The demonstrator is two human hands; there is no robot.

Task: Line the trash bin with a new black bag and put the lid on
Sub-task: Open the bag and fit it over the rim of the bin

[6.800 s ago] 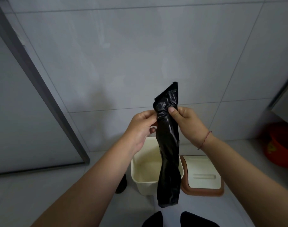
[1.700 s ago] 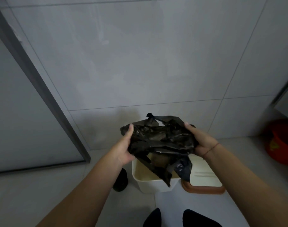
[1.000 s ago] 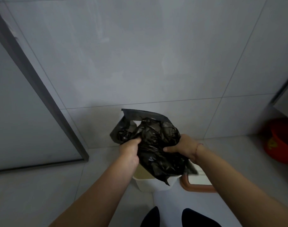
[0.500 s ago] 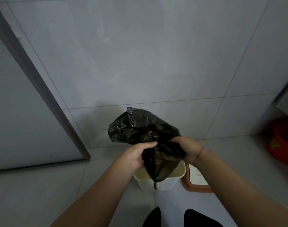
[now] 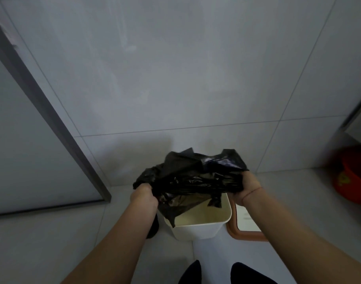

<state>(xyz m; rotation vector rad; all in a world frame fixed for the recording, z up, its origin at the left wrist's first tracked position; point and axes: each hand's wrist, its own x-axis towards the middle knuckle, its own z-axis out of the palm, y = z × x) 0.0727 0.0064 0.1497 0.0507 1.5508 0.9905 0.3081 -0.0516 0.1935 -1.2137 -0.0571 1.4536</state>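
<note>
While both hands hold it up, the black bag [image 5: 193, 177] hangs in the air over the bin [image 5: 198, 222]. The left hand [image 5: 143, 196] grips the bag's edge at 9 o'clock, with its fingers closed tight on the plastic. The right hand [image 5: 247, 189] grips the other edge at 3 o'clock, also closed tight on the plastic. A thin red string [image 5: 252, 191] goes around the right wrist.

The bag is crumpled and stretched wide between the two hands. One loose corner hangs down at 6 o'clock and reaches inside the bin's open top. I cannot tell if it touches the bin.

The bin is cream colored and stands on the floor [image 5: 52, 238] with its top open. You can see its bare inside wall, so the bag is not lining it yet. The lid [image 5: 245, 230] lies flat on the floor just beside the bin, at 3 o'clock from it. It is pale with a brown rim, and the right arm hides part of it.

A small dark thing [image 5: 153, 226] sits on the floor at 9 o'clock from the bin, partly behind the left arm. I cannot tell what it is. Two dark feet [image 5: 214, 273] show at 6 o'clock. A red tub [image 5: 354, 179] sits on the floor far off at 3 o'clock. A gray tiled wall [image 5: 175, 68] stands behind the bin at 12 o'clock.
</note>
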